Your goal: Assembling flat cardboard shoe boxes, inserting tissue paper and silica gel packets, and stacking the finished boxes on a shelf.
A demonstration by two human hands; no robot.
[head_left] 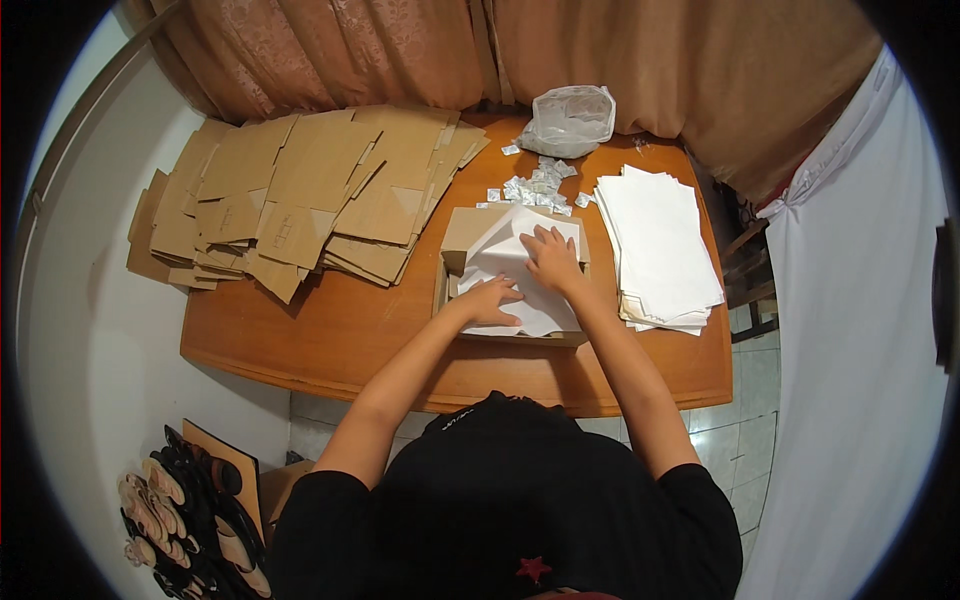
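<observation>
An open cardboard box (452, 232) stands near the front of the wooden table, with a sheet of white paper (500, 252) lying partly inside it and bent up toward the box's back flap. My left hand (490, 303) rests on the paper's near left part, fingers spread. Farther back, my right hand (550, 258) presses on the paper near its upper right, its fingers apart too. Both palms face down, and neither hand grips anything. The paper hides the inside of the box.
Flattened cardboard boxes (300, 190) lie stacked at the table's left. To the right is a pile of white paper sheets (660, 250). Behind the box are small white packets (535, 188) and a clear plastic bag (570, 120). Shoes (200, 510) sit on the floor, lower left.
</observation>
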